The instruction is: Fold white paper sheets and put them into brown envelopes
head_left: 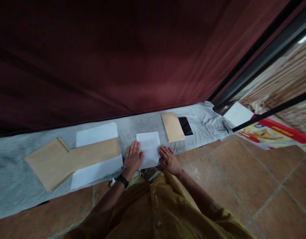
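A white sheet of paper, seemingly folded, lies on the grey cloth straight in front of me. My left hand rests on its left edge, fingers stretched out flat, with a dark band on the wrist. At the opposite edge is my right hand, its fingers extended and touching the paper's side. Just right of the sheet lies a brown envelope. To the left, a pile of brown envelopes fans out, partly lying over white paper sheets.
A phone lies beside the single envelope. The grey cloth covers a long narrow surface against a dark red curtain. At right, a black metal bar crosses a red and yellow printed box above the tiled floor.
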The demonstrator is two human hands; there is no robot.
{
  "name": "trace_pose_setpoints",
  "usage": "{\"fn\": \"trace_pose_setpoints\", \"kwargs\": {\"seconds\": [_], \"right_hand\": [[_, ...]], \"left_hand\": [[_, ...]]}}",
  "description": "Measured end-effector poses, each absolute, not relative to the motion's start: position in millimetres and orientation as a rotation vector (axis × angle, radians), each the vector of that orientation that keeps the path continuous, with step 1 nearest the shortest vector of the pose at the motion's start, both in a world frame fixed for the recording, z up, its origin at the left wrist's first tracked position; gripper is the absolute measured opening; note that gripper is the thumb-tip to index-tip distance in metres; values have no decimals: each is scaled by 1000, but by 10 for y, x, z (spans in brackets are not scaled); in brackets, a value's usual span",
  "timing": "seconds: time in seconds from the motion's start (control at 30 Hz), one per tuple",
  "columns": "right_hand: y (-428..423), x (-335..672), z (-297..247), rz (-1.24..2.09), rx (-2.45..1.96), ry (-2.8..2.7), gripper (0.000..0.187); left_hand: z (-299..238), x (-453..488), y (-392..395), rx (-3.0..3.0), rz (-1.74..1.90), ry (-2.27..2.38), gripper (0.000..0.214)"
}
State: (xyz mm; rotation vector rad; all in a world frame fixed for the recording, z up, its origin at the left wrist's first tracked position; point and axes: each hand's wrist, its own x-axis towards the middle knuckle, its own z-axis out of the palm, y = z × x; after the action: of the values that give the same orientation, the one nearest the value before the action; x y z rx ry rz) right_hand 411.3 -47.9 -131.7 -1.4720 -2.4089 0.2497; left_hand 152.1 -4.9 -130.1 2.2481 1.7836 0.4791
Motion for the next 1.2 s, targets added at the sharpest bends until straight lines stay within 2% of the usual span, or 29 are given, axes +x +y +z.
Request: {"fn": "trace_pose_setpoints", "kwargs": {"seconds": [0.13,0.3,0.43,0.57,0.73,0.83,1.0,1.2], "right_hand": [[-478,4252,-1237,322,-1347,-2532,71],[-383,4181,-1156,392,-1325,-2462,57],[-390,4136,-1164,503,-1306,-2433,50],[-371,4133,-1172,575,-1313,-2346,42],[-246,4088,-1163,613,-1339,-2160,26],[-176,4044,-1159,674,-1423,-2045,30],[-47,3916,-1095,786,-1650,-1819,35],[134,3727,-943,717,-2117,-1741,32]], "left_hand": [[-1279,1537,-19,2231,478,1774,62],[-1225,1437,-12,2186,480,1680,55],[-1156,1221,-177,2233,457,1383,49],[-1102,1145,-361,2294,359,1261,58],[-1064,1253,-266,2095,485,1397,35],[-1024,1245,-75,1894,521,1493,27],[-996,1236,248,1677,599,1655,27],[-1017,1387,417,1678,562,1816,24]]}}
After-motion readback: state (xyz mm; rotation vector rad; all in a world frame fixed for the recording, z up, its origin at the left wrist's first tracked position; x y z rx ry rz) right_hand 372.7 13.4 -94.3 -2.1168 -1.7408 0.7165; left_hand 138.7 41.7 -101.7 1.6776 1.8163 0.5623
